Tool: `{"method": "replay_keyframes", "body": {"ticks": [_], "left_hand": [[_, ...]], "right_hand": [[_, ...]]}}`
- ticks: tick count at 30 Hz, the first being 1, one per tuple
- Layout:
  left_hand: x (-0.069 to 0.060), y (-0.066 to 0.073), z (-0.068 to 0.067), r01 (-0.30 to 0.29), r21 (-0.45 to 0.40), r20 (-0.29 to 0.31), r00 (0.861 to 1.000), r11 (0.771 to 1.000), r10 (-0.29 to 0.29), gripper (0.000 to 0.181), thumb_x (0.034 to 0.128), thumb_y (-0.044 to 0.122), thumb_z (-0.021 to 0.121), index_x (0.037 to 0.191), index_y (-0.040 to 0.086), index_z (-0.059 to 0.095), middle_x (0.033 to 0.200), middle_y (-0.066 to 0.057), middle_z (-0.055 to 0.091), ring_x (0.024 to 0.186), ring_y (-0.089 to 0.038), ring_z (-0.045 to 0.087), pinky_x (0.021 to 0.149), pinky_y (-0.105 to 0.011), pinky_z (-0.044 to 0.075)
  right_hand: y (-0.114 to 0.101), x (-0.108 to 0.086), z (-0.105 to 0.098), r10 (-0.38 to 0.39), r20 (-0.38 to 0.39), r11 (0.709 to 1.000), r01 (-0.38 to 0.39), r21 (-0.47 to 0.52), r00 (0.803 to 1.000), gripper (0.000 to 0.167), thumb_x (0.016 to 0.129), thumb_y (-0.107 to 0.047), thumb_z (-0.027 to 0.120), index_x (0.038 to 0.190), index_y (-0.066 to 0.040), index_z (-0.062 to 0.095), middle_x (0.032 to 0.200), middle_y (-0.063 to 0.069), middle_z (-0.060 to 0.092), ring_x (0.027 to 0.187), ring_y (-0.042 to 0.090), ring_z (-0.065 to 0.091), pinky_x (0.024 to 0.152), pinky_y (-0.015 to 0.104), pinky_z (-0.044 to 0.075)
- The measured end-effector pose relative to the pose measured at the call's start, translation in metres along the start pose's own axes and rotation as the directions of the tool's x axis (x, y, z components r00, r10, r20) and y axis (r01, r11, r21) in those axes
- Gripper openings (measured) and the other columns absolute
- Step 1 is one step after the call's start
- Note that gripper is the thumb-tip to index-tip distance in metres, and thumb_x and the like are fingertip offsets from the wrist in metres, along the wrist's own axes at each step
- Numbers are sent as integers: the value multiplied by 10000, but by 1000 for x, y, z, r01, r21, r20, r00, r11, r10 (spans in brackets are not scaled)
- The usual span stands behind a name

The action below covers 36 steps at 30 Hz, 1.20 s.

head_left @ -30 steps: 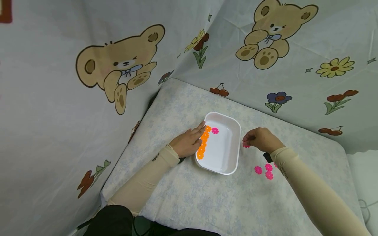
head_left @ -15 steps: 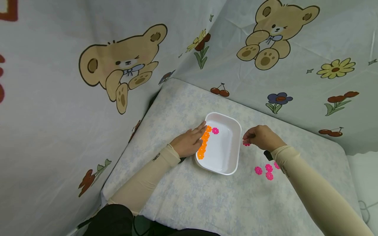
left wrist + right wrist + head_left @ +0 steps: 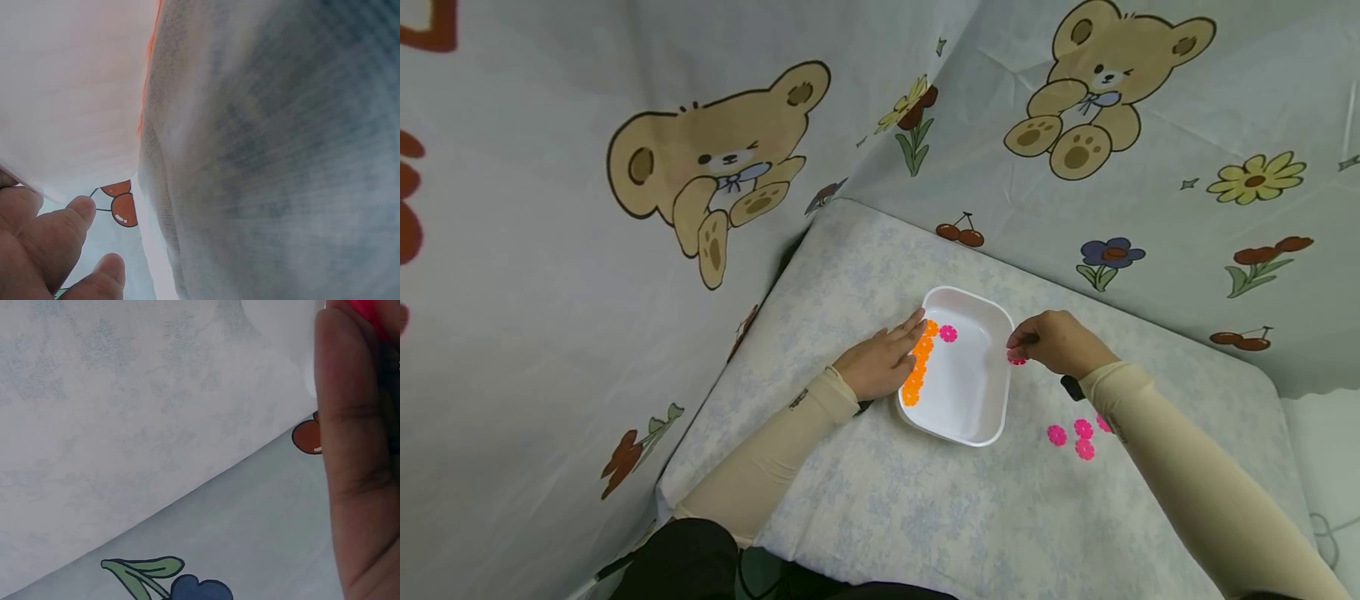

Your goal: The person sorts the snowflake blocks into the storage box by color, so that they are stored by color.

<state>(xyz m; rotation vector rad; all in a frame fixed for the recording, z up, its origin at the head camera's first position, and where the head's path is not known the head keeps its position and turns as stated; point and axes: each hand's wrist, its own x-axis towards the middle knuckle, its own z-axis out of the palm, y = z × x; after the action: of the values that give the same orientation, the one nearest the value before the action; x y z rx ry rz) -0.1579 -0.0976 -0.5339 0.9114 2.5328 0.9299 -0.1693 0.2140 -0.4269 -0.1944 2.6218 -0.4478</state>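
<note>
A white tray [image 3: 966, 408] sits on the table. Along its left inner side runs a row of several small orange flower-shaped pieces [image 3: 917, 367], and one pink flower-shaped piece [image 3: 948, 333] lies by the row's far end. My left hand [image 3: 876, 364] rests against the tray's left rim with fingers extended; the left wrist view shows its fingers [image 3: 59, 237] beside the tray's wall [image 3: 69, 106]. At the right rim, my right hand [image 3: 1060, 342] pinches another pink flower-shaped piece [image 3: 1017, 361], partly hidden by the fingers. A bit of its pink [image 3: 370, 311] shows in the right wrist view.
Several pink flower-shaped pieces [image 3: 1083, 428] lie on the patterned tablecloth [image 3: 1000, 517] right of the tray, one partly covered by the right sleeve. A curtain [image 3: 880, 50] printed with bears and flowers stands along the table's left and far edges.
My right hand has moved a little left and away from me, bringing the pinched pink piece up to the tray's right rim. My left hand and the tray have stayed in place.
</note>
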Motion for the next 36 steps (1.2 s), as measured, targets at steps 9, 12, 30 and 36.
{"method": "replay_keyframes", "body": {"ticks": [9,12,30,36], "left_hand": [[-1,-1,0,0,6,1,1000,1000,0,613,1123,314,351,1681,196,127,1753,129,-23,1608,-128,198,1346,-457,173],[-1,0,-1,0,-1,2,1000,1000,0,612,1121,308,346,1681,196,128,1753,131,-22,1609,-121,190,1345,-463,175],[1,0,0,5,33,13,1000,999,-5,590,1124,306,329,1681,192,169,1754,135,-25,1613,-103,171,1339,-469,194],[0,1,-1,10,29,15,1000,1000,-10,594,1123,311,320,1681,192,156,1751,150,-29,1612,-107,176,1343,-456,186]], "right_hand": [[-18,16,6,-6,23,1000,6,-8,1000,145,930,-146,796,1065,-95,808,933,2,788,923,245,714,886,449,649],[-26,22,9,-10,28,1000,10,-23,1000,151,919,-161,811,1060,-106,810,932,5,784,921,232,695,882,439,649],[-67,65,32,-117,11,990,117,-78,993,42,907,-111,809,940,-88,795,875,18,764,807,192,674,785,371,600],[-68,78,39,-137,41,982,141,-126,990,38,906,-62,774,940,-77,781,843,8,754,777,167,655,771,345,568]]}}
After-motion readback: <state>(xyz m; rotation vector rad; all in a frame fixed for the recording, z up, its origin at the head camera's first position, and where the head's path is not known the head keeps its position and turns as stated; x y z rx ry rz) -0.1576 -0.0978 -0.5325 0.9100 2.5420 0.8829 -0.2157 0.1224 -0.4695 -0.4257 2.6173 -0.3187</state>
